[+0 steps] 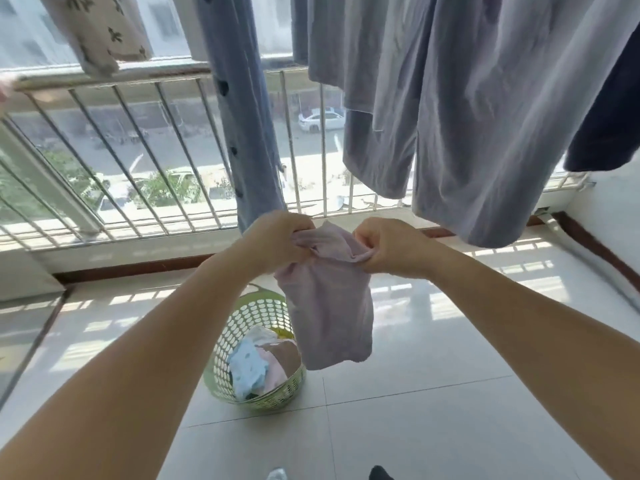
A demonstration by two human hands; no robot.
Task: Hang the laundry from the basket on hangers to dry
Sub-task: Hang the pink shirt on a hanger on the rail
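Observation:
A small pale pink garment (329, 313) hangs in the air above the floor. My left hand (277, 242) grips its top edge on the left and my right hand (391, 245) grips the top edge on the right, with the cloth bunched between them. Below it on the tiles stands a light green perforated laundry basket (242, 327). Inside lie several crumpled clothes (256, 365), light blue, pink and brownish. No hanger is in view.
Grey-blue garments (467, 116) hang overhead at the right, with a dark navy piece (609, 109) at the far right. A blue dotted garment (242, 116) hangs at centre and a floral cloth (100, 32) at top left. A metal balcony railing (138, 147) runs behind. Glossy tiles (433, 410) cover the floor.

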